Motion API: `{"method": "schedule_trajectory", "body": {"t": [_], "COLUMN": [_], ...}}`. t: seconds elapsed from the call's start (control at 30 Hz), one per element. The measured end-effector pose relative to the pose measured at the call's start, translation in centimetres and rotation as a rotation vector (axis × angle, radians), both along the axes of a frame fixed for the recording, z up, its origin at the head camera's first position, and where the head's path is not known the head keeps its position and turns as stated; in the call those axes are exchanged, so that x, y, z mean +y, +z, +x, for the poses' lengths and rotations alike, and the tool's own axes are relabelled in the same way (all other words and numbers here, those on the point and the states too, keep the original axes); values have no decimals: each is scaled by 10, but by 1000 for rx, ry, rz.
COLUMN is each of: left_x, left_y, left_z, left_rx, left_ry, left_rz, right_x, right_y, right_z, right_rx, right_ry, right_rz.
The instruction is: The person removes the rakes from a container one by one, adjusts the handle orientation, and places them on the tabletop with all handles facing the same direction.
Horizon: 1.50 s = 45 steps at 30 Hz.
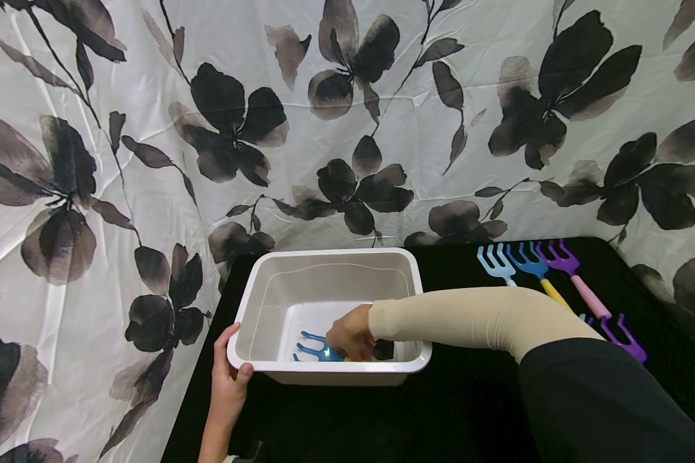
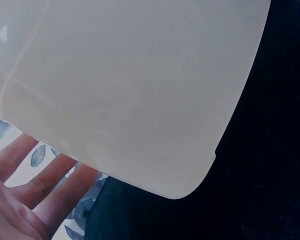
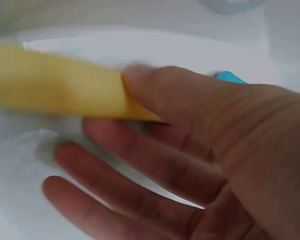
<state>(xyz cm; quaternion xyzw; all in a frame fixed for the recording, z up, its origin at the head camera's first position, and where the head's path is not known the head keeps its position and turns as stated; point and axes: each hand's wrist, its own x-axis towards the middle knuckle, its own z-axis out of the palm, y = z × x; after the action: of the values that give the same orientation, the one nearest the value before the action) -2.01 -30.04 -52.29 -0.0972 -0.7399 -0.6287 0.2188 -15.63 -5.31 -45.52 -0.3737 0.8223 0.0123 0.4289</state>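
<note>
A white plastic basin [image 1: 330, 376] stands on the black table. My left hand [image 1: 229, 373] grips its front left corner, thumb and fingers at the rim; in the left wrist view, several fingers [image 2: 65, 187] lie along the basin's outer wall [image 2: 140, 100]. Inside the basin, my right hand [image 1: 353, 333] pinches a small hand rake with blue tines [image 1: 318, 349]. Its yellow handle [image 3: 65, 85] sits between thumb and index finger in the right wrist view, while the other fingers are spread loosely below. A bit of light blue [image 3: 231, 76] shows behind that hand.
To the right, on the black table [image 1: 452, 411], lie more hand rakes: a light blue one [image 1: 497, 262], a blue one with yellow handle [image 1: 529, 262], a purple one with pink handle [image 1: 560, 258], and another purple one [image 1: 627, 341] partly behind my right arm. A floral curtain [image 1: 440, 128] hangs behind.
</note>
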Motion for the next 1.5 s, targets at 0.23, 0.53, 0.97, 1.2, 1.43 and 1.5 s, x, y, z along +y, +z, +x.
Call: {"method": "schedule_trajectory", "body": {"t": [0.23, 0.53, 0.97, 1.2, 1.43, 1.5], "left_x": [-1, 1, 3, 2, 2, 2], "left_y": [2, 4, 7, 7, 9, 9], "left_z": [-2, 0, -1, -2, -4, -4], "left_rx": [13, 20, -33, 17, 35, 32], "left_ry": [4, -8, 12, 0, -15, -12], "left_rz": [-5, 35, 3, 8, 27, 25], "right_x": [-4, -3, 9, 39, 75, 87], "right_y": [4, 6, 65, 108, 141, 151], "right_z": [-3, -7, -36, -43, -52, -53], "right_rx": [21, 36, 152, 211, 322, 353], "right_ry": [22, 67, 144, 170, 159, 145], "right_rz": [-60, -86, -244, -394, -511, -524]}}
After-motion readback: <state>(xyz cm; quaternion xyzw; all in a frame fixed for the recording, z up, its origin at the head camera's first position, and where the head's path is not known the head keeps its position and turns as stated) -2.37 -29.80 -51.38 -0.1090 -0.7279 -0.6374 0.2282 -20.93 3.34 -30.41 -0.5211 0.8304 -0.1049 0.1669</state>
